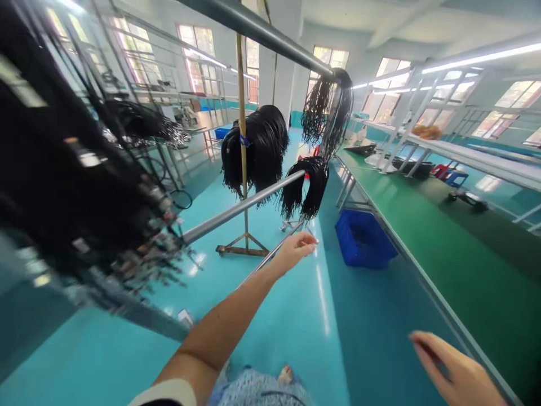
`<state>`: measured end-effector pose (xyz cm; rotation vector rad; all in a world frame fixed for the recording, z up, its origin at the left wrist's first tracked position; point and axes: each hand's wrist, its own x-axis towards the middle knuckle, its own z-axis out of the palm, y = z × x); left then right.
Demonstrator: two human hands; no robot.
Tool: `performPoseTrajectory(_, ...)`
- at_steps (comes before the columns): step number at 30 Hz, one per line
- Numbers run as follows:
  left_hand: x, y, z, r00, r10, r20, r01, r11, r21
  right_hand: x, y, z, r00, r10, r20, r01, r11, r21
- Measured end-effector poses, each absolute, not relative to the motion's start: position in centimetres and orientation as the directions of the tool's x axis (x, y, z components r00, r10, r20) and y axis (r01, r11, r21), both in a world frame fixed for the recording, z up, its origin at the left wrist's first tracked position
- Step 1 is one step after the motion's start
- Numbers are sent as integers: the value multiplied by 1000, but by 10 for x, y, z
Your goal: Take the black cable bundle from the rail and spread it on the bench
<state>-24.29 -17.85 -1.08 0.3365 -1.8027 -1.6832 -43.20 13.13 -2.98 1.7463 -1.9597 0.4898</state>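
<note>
My left hand (298, 249) reaches forward over the aisle, its fingers loosely bent and slightly apart, with nothing visible in them. Just above it, a bundle of black cords (305, 183) hangs over the end of a grey metal bar (249, 207). Low on the right, my right hand (459, 369) is beside the green table's edge, thumb and fingers apart, holding nothing that I can see. A large mass of black cords (63, 169) with pale end pieces hangs close on the left, blurred.
More black cords hang on a rack (257, 149) ahead and from an upper bar (291, 42). A blue crate (366, 239) stands on the floor beside the long green table (422, 214). The rack's wheeled base (242, 251) sits on the turquoise floor.
</note>
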Motion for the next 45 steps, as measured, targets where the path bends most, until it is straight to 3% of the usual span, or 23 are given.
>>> performPoseTrajectory(1, -263, -203, -12, -762, -619, 190, 232, 14, 973, -455, 94, -22, -1, -840, 542, -991, 74, 113)
performPoseTrajectory(2, -279, -226, -14, -754, -648, 107, 236, -116, 965, -476, 55, -16, 36, -867, 498, -995, 18, 103)
performPoseTrajectory(6, -331, -314, -21, -643, -741, -195, 330, -498, 802, -547, -110, -8, 12, -957, 289, -969, -83, -234)
performPoseTrajectory(8, -364, -357, -23, -581, -754, -307, 420, -600, 681, -583, -185, -8, -11, -963, 270, -940, -82, -331)
performPoseTrajectory(11, -432, -424, -23, -579, -741, -341, 497, -652, 573, -642, -283, -3, -109, -944, 310, -920, -22, -392)
performPoseTrajectory(15, -547, -508, -18, -583, -746, -322, 510, -645, 570, -720, -398, 15, -239, -908, 345, -914, 90, -396)
performPoseTrajectory(20, -676, -594, -11, -451, -827, -336, 512, -548, 661, -797, -530, 46, -343, -820, 458, -919, 193, -344)
performPoseTrajectory(23, -723, -632, -8, -455, -862, -224, 566, -474, 674, -824, -594, 59, -346, -823, 450, -926, 223, -304)
performPoseTrajectory(27, -756, -663, -4, -483, -875, -14, 703, -398, 589, -844, -640, 61, -401, -829, 390, -902, 283, -326)
performPoseTrajectory(32, -773, -676, 5, -393, -918, 48, 783, -307, 541, -865, -651, 43, -178, -852, 493, -960, 42, -276)
performPoseTrajectory(34, -777, -675, 12, -386, -922, 8, 768, -317, 557, -873, -653, 40, -122, -862, 493, -966, -11, -259)
performPoseTrajectory(38, -774, -669, 29, -300, -944, -133, 709, -315, 631, -871, -660, 47, -42, -909, 415, -928, -119, -354)
performPoseTrajectory(43, -727, -652, 51, -107, -990, -92, 780, -141, 610, -814, -659, 78, 251, -723, 643, -855, -477, -202)
performPoseTrajectory(45, -695, -636, 65, -4, -985, -175, 822, -103, 559, -782, -650, 100, 335, -646, 686, -805, -575, -148)
